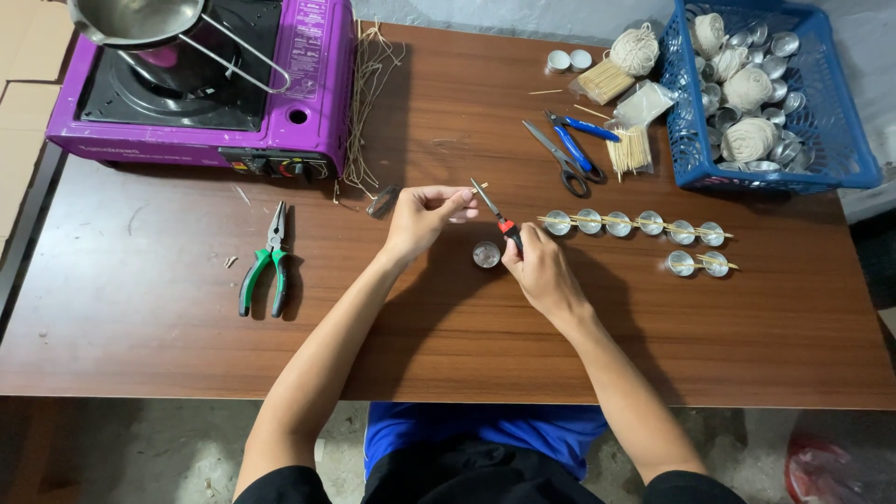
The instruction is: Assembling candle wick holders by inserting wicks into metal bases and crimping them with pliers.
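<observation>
My left hand [420, 217] pinches a thin pale piece of wick or stick at its fingertips, above the middle of the wooden table [448, 345]. My right hand [539, 271] grips small pliers with red and black handles [495, 213], whose tip points at what the left fingers pinch. A small empty metal cup [485, 254] sits on the table between both hands.
A purple portable stove [308, 84] with a steel pot [140, 19] stands back left, loose wick strands [369, 93] beside it. Green-handled pliers [268, 261] lie left. Scissors [560, 159], blue cutters [581, 140], stick bundles, rows of metal cups [635, 224] and a blue basket [840, 140] fill the right.
</observation>
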